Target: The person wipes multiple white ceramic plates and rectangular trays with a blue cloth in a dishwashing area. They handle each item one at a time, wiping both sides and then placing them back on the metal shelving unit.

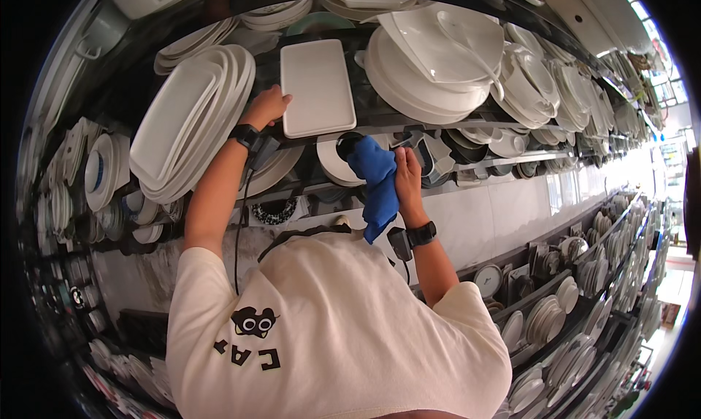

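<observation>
Looking at this shelf setup, the thing that worries me is the white rectangular tray (317, 87) standing nearly upright on the dark shelf rail (409, 120). The left hand (267, 105) is on its left edge, fingers curled against it, but it reads more like a steadying touch than a proper wrap-around hold, and I can't tell if the thumb is behind it. If that hand slides off, the tray could tip forward off the rail, and there's nothing in front of it to catch it. Right beside it on the left leans a stack of oval platters (191, 123), just beside the wrist, so a bump from the forearm could set those sliding too. The right hand (406, 172) is closed around a blue cloth (376, 185), lower down in front of a round white plate (337, 163) on the next shelf. The cloth hangs loose below the fist, so a dangling end could snag something on that shelf. Big piles of round plates (431, 61) sit to the right of the tray, close enough that swinging it sideways might clip them and chip an edge.
</observation>
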Action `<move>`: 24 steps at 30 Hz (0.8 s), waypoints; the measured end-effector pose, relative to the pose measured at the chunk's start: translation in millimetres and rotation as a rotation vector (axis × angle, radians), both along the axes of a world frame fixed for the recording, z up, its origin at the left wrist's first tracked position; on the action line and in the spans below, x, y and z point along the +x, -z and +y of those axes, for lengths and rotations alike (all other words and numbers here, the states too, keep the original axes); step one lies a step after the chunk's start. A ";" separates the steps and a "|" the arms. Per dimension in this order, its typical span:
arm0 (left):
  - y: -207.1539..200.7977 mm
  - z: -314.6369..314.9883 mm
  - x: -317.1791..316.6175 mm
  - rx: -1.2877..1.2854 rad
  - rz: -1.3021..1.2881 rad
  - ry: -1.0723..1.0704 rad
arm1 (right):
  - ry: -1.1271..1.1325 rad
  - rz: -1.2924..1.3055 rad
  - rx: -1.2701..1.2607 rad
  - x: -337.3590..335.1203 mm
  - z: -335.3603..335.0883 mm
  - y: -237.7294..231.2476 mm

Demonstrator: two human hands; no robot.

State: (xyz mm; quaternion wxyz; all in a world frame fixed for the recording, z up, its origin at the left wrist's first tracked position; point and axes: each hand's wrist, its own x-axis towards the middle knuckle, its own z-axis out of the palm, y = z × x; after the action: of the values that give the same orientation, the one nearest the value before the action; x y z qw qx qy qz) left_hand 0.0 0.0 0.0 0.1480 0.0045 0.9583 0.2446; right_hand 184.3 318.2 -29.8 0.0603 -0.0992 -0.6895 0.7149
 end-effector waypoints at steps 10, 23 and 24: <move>-144.7 -87.0 121.7 0.181 0.252 0.068 | 0.050 0.044 -0.035 -3.5 -38.3 7.0; -109.9 -326.2 92.5 -0.222 0.368 -0.113 | -0.026 0.030 -0.076 7.0 -150.6 -23.9; -114.8 -321.7 90.7 -0.212 0.368 -0.110 | -0.028 0.037 -0.080 7.4 -155.0 -20.1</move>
State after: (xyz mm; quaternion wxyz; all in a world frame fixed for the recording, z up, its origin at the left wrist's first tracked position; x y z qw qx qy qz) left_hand 90.7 -321.7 114.8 -0.0435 -0.0187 0.9882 0.1454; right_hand 191.7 163.3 -9.7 0.0590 -0.0786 -0.6605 0.7444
